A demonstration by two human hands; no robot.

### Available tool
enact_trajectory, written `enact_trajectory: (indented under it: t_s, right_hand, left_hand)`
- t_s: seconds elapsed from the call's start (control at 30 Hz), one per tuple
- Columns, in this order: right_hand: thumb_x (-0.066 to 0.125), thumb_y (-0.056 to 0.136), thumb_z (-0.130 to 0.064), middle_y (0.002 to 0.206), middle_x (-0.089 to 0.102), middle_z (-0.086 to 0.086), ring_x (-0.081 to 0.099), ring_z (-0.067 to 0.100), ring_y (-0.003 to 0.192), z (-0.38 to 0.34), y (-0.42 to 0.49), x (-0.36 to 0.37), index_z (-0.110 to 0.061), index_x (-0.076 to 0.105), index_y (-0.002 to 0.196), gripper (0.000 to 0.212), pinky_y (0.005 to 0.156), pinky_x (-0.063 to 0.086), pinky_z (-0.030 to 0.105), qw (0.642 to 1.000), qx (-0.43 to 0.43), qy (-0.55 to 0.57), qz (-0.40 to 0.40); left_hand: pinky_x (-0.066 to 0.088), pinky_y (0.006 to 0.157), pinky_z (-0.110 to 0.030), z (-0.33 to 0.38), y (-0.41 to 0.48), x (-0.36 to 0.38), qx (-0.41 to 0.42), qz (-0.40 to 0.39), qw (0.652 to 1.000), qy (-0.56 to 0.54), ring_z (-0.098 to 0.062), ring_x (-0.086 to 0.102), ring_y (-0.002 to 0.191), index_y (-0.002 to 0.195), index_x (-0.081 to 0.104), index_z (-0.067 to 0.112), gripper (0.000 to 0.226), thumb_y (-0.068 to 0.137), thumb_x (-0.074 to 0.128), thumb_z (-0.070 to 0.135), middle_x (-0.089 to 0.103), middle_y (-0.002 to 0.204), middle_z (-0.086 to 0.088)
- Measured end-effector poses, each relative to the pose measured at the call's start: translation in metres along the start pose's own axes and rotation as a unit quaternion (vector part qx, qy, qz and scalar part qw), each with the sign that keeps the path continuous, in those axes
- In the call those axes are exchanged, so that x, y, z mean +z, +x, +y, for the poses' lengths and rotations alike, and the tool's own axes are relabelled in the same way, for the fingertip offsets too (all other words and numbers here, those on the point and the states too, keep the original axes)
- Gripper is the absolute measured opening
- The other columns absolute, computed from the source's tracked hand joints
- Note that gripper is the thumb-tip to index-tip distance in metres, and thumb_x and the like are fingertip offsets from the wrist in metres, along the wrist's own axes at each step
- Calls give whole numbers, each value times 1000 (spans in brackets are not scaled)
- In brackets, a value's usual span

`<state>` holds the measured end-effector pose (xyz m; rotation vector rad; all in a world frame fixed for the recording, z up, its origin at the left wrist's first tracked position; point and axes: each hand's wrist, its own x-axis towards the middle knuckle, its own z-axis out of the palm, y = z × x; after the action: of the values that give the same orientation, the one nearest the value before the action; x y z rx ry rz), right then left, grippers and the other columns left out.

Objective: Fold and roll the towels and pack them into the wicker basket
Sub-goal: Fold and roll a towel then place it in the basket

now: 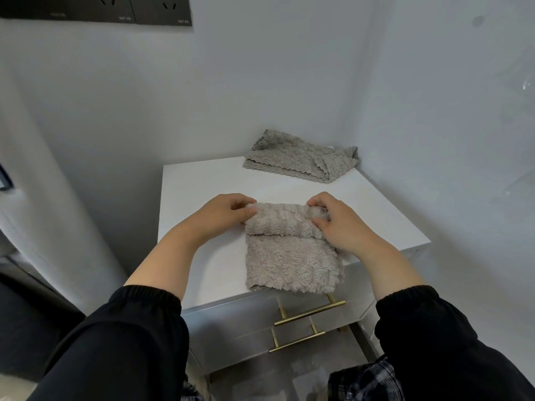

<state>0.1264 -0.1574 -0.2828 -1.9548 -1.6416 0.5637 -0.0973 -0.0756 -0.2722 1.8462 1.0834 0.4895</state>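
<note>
A beige fluffy towel point(289, 261) lies folded on the white cabinet top point(197, 180), its far end curled into a roll. My left hand point(225, 212) grips the roll's left end. My right hand point(335, 221) grips its right end, fingers curled over the roll. The towel's near edge reaches the cabinet's front edge. A second, grey-beige towel point(298, 156) lies loosely folded at the back right of the top, against the wall. No wicker basket is in view.
The cabinet stands in a corner of white walls. Two drawers with brass bar handles point(309, 312) face me below the top. Dark socket panels point(115, 10) hang on the wall at upper left. A plaid cloth point(367, 380) shows at the bottom.
</note>
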Motion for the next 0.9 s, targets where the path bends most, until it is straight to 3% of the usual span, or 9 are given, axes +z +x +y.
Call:
enact_trajectory:
  t_s: [0.13,0.23,0.3,0.4,0.47,0.57,0.73,0.83,0.9]
  right_hand:
    - [56,94,-13,138,46,8,43,23,124,-1,3,-3,-19,46,134,42,93,33,25,999,18,-22,-17]
    - [59,93,-17,139,45,6,43,22,125,-3,4,-12,-21,45,136,45,95,33,25,997,31,-30,-58]
    - [61,92,-18,131,49,1,47,19,119,-5,4,-23,-17,48,133,43,93,35,24,993,27,-46,-108]
    - [66,88,-16,109,63,9,58,22,96,-5,6,-32,-8,62,111,25,83,43,32,988,27,-20,-150]
    - [70,84,-12,95,64,15,56,21,81,-6,8,-31,-2,65,98,18,72,41,30,993,24,13,-115]
    - [71,82,-10,84,61,2,56,19,79,-7,12,-24,-12,60,92,15,65,39,25,999,14,33,-31]
    - [68,82,-6,94,59,-2,52,14,83,-10,16,-12,-23,56,97,26,59,34,10,991,-22,51,120]
    - [63,83,-3,93,60,-1,54,18,79,-12,14,-7,-21,55,99,26,63,37,26,986,-41,24,159]
    - [62,83,-3,92,60,-1,55,21,77,-11,14,-3,-20,55,100,25,62,38,30,987,-48,9,150]
  left_hand:
    - [40,85,-21,2,0,0,-22,-37,998,50,-12,54,100,123,59,17,38,87,68,21,59,107,-1]
    - [32,63,-27,6,0,2,-23,-56,996,72,-15,42,67,85,63,2,20,83,71,20,49,73,-7]
    - [23,56,-27,8,0,2,-27,-48,995,77,-15,31,61,76,58,0,24,82,72,19,37,67,-6]
    - [28,59,-27,9,2,2,-23,-27,997,72,-17,38,65,84,65,-7,24,78,75,14,46,70,-8]
    - [34,61,-26,11,4,4,-10,6,998,67,-16,44,65,84,69,0,13,76,75,9,55,71,-6]
    - [41,61,-21,12,10,8,14,87,995,41,-12,50,64,81,69,10,13,73,74,1,60,69,0]
    - [42,64,-19,12,19,18,92,217,971,42,-7,52,69,77,64,18,22,72,67,-3,61,76,8]
    - [42,70,-27,9,21,24,141,251,954,86,-14,53,81,80,60,20,28,73,59,-7,59,85,6]
    - [42,74,-31,5,22,24,139,238,953,123,-18,52,87,84,60,19,30,73,56,-9,58,89,3]
